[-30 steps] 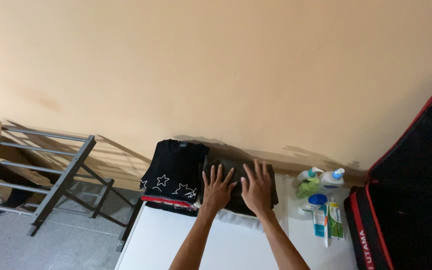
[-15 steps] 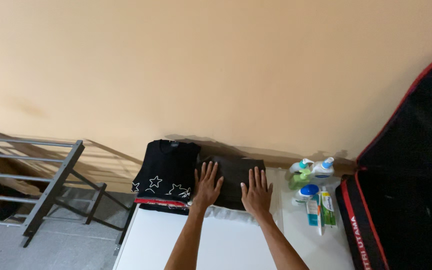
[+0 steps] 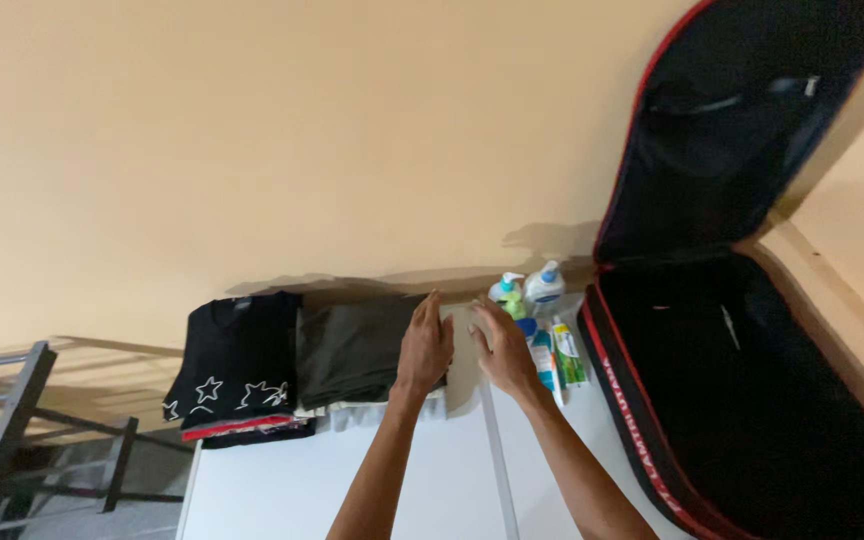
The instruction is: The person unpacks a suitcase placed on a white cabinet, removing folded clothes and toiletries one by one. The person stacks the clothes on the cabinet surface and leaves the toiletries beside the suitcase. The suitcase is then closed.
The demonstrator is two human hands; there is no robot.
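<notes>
Fingers of my left hand (image 3: 424,345) lie loosely spread over the right edge of the folded dark olive garment (image 3: 352,350), gripping nothing, while my right hand (image 3: 500,347) hovers open just right of it, short of the bottles (image 3: 527,290) and tubes (image 3: 555,352). I see bare white worktop (image 3: 282,485) near me, the black star-print shirt (image 3: 235,360) to the left and the open suitcase (image 3: 752,380) to the right. Half a second ago both palms pressed flat on the garment; now both have shifted right.
</notes>
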